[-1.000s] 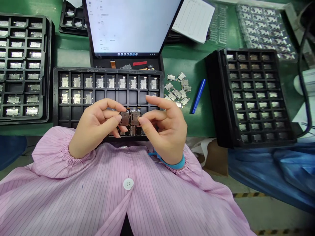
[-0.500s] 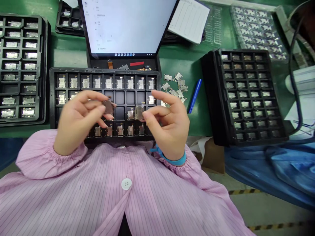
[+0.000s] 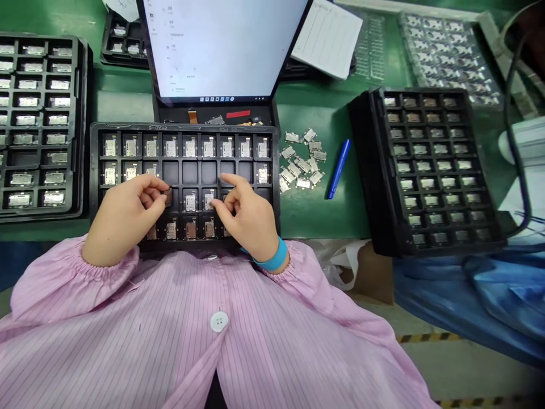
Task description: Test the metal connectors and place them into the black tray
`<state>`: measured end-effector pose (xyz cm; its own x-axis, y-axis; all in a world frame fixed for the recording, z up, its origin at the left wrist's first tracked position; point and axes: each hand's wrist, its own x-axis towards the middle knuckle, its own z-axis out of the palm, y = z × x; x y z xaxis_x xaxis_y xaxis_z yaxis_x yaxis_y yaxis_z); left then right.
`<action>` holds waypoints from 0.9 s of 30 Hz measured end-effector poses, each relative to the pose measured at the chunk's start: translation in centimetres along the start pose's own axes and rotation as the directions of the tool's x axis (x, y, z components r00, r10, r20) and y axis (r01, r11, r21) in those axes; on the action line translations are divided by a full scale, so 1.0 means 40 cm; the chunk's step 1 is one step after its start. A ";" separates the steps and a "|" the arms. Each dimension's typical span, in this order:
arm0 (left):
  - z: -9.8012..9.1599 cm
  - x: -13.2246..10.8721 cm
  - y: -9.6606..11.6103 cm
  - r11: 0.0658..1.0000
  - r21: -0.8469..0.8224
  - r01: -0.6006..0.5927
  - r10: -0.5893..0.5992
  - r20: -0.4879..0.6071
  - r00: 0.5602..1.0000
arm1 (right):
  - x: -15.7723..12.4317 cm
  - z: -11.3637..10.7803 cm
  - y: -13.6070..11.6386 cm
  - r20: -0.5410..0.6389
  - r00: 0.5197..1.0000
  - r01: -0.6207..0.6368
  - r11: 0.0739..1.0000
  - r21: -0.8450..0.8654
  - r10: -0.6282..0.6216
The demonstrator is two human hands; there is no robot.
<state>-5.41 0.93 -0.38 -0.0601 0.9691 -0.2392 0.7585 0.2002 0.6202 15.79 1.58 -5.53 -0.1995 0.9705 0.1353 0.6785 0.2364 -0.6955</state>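
A black compartment tray [image 3: 97, 187] holds several small circuit boards with silvery metal tops and lies in front of me. My left hand [image 3: 128, 213] is over its left half, thumb and forefinger closed on the edge of a dark small circuit board [image 3: 168, 197] at a cell in the third row. To the right, my right hand [image 3: 247, 213] has its forefinger stretched out, apart from the thumb. That thumb touches a silvery board [image 3: 208, 199] lying in a third-row cell. Several second-row cells between the hands are bare. Parts of the lower rows are hidden by both hands.
Loose metal parts [image 3: 303, 165] and a blue pen [image 3: 339, 169] lie right of the tray. Stacked black trays stand at left [image 3: 83, 130] and right [image 3: 370, 170]. Behind is a screen [image 3: 217, 51], with a paper sheet [image 3: 327, 37] and clear blister tray [image 3: 451, 59] farther right.
Both hands have come down to the tray; the right hand moved left. The board held in the air by my right hand now appears in a third-row cell. The left hand's board is lowered too.
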 end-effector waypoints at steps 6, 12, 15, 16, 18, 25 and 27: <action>0.011 -0.005 -0.041 0.991 0.122 -0.054 0.056 -0.008 0.998 | 0.041 -0.104 0.086 -0.257 0.964 -0.122 0.978 -0.170 0.076; 0.007 -0.001 -0.047 0.980 0.135 -0.145 0.156 -0.072 0.985 | 0.068 -0.116 0.127 -0.085 0.996 -0.005 0.978 -0.210 -0.014; -0.028 0.026 -0.058 0.986 0.137 -0.096 0.121 -0.189 0.974 | 0.071 -0.116 0.127 -0.102 0.994 0.016 0.980 -0.199 -0.037; -0.039 0.038 -0.063 0.985 0.154 -0.084 0.116 -0.214 0.970 | 0.071 -0.118 0.128 -0.099 0.994 0.017 0.982 -0.189 -0.037; -0.054 0.061 -0.072 0.974 0.209 -0.088 0.133 -0.212 0.968 | 0.071 -0.124 0.129 -0.071 0.997 0.004 0.989 -0.148 -0.014; -0.035 0.091 -0.065 0.945 0.298 -0.132 0.173 -0.115 0.978 | 0.046 -0.132 0.102 -0.146 0.984 -0.096 0.995 0.038 0.101; -0.034 0.089 -0.065 0.945 0.286 -0.160 0.202 -0.125 0.971 | 0.034 -0.134 0.075 -0.183 0.975 -0.111 0.988 0.104 0.129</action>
<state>-8.48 4.04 -1.82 0.0137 0.9998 -0.0138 0.9117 -0.0068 0.4108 21.33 3.84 -3.66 0.0223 0.9849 0.1716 0.6188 0.1212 -0.7761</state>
